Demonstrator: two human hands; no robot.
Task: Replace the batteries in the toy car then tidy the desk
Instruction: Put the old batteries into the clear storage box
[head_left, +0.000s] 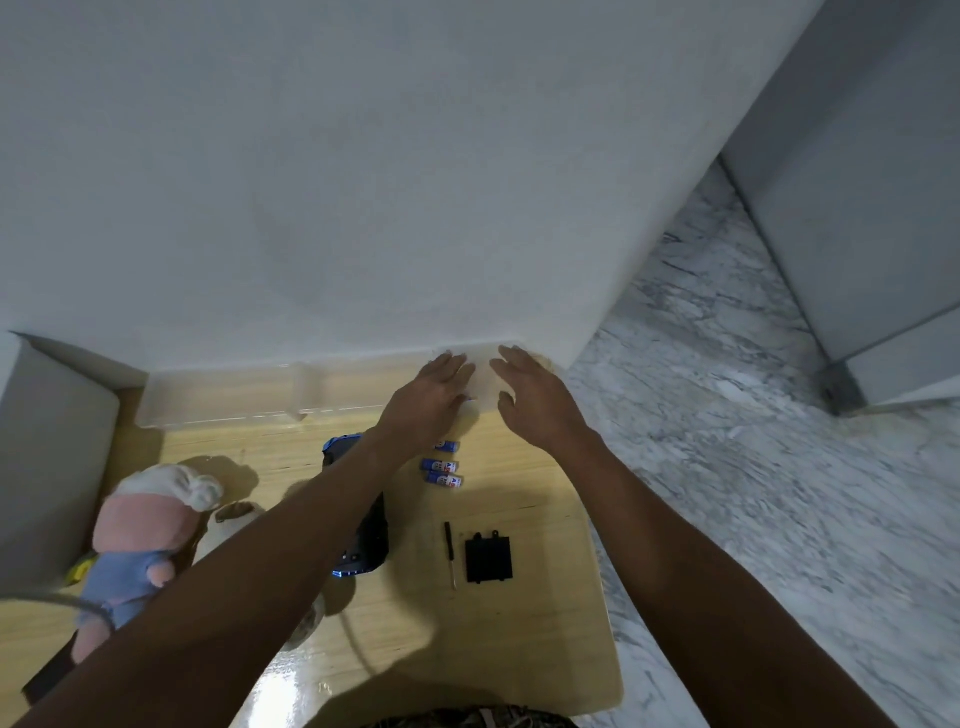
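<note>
At desk's far edge, both hands (485, 389) over clear organizer (218, 395), batteries (441, 465) beside

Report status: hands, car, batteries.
Both hands open, left hand and right hand reaching to clear organizer. Toy car under left forearm, cover off. Batteries loose on desk.

white wall (363, 182) | grey marble floor (753, 467) | wooden desk (519, 649)
</note>
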